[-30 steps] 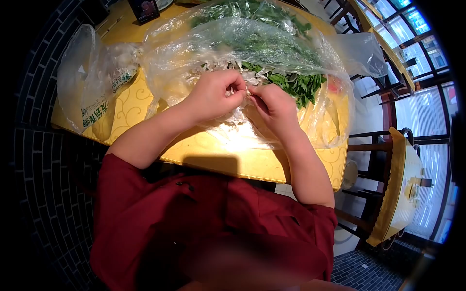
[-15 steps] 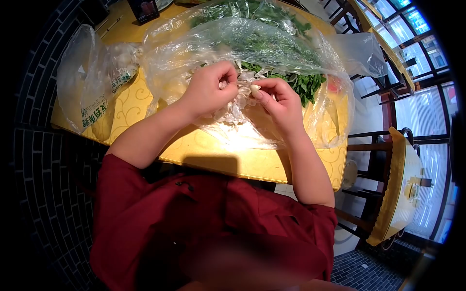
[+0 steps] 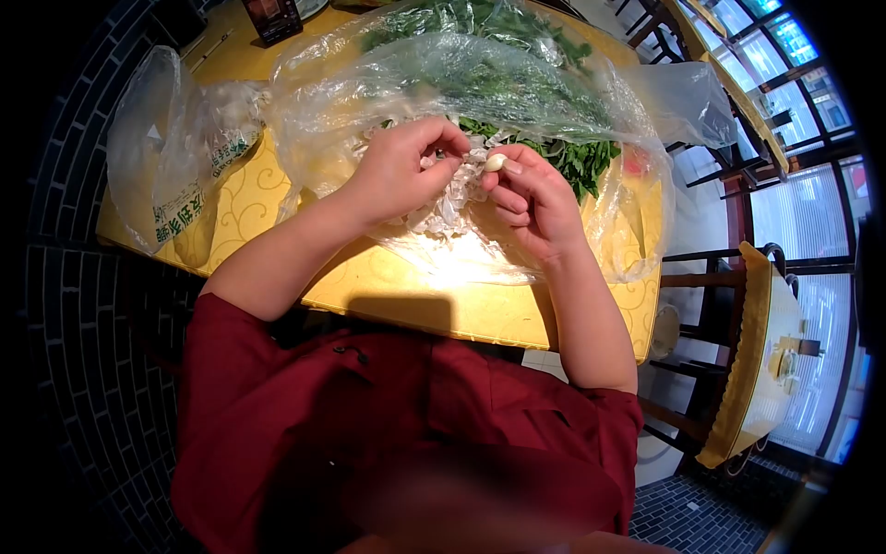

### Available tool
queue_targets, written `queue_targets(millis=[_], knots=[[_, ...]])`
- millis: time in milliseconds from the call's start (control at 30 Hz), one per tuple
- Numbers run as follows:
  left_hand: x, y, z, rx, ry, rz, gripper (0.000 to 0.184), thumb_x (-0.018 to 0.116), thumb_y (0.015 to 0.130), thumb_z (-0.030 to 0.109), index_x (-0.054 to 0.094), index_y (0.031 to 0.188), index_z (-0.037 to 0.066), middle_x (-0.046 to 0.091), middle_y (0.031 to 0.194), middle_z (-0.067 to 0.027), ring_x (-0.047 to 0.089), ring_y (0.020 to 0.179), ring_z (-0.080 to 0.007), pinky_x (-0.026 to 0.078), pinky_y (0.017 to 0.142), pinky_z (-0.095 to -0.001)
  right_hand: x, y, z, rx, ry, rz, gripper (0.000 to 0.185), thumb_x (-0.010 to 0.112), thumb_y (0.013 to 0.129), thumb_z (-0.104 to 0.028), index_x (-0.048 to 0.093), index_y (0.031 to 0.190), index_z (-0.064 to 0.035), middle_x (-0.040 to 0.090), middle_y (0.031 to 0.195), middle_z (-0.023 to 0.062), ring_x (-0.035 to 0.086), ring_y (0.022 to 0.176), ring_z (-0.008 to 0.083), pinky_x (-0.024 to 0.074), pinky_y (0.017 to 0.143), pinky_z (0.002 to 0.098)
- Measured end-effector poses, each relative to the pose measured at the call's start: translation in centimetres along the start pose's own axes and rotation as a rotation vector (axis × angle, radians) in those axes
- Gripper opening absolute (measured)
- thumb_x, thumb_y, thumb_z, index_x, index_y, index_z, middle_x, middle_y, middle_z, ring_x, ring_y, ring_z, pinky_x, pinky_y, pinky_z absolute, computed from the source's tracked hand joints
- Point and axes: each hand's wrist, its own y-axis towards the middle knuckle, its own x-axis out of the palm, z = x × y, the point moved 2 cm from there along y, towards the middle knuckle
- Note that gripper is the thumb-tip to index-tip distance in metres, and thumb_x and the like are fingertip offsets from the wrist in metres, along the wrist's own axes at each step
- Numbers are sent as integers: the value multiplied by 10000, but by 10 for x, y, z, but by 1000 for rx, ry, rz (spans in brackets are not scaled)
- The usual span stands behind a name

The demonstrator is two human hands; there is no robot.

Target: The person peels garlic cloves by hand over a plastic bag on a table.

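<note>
My right hand (image 3: 540,198) pinches a pale, peeled garlic clove (image 3: 496,162) between thumb and fingertips, its other fingers curled in. Just to the left, my left hand (image 3: 401,171) is curled closed with thumb and forefinger nearly meeting. A small whitish bit shows inside it, too hidden to name. Below both hands lies a heap of papery garlic skins (image 3: 448,217) on a clear plastic sheet or bag (image 3: 609,258). Leafy green vegetables (image 3: 586,162) lie behind my hands, partly under the plastic.
A tied plastic bag with green print (image 3: 180,198) stands at the left of the yellow-covered table (image 3: 397,314). At the far left edge are a dark box (image 3: 272,18) and chopsticks (image 3: 210,51). Another table (image 3: 748,369) with chairs stands to the right.
My right hand has turned and shifted slightly right, with the garlic clove raised and its lower fingers more in view. The left thumb and forefinger have moved a little to the right.
</note>
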Motion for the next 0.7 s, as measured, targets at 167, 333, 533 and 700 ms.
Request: queue_targets(millis=[167, 333, 533, 700], knots=[[1, 2, -6, -77, -314, -186, 354, 509, 809, -13, 458, 1159, -9, 540, 1050, -86, 514, 899, -91, 434, 764, -233, -1, 0, -1, 3, 96, 27, 144, 415, 906, -113, 492, 979, -17, 553, 819, 125, 365, 526, 63, 254, 396, 150], [3, 2, -9, -102, -491, -236, 370, 452, 856, -26, 410, 1223, -15, 520, 1097, -89, 515, 968, -100, 438, 815, -234, -1, -1, -2, 18, -16, 32, 129, 423, 886, -87, 489, 955, 0, 546, 815, 126, 380, 530, 79, 248, 392, 160], [4, 1, -4, -189, -293, -208, 360, 494, 865, -3, 433, 1220, 3, 547, 1076, -80, 581, 969, -141, 467, 824, -249, -1, 1, 3, -103, -297, 95, 122, 523, 869, -110, 548, 921, -3, 539, 721, 50, 390, 528, 67, 282, 447, 167], [9, -3, 1, 128, 117, -64, 269, 587, 800, 48, 563, 1068, 61, 612, 918, -109, 617, 801, -225, 497, 695, -311, 9, -3, 8, -128, -605, 172, 224, 640, 849, -237, 572, 921, -37, 565, 789, -1, 450, 637, 51, 363, 563, 188]])
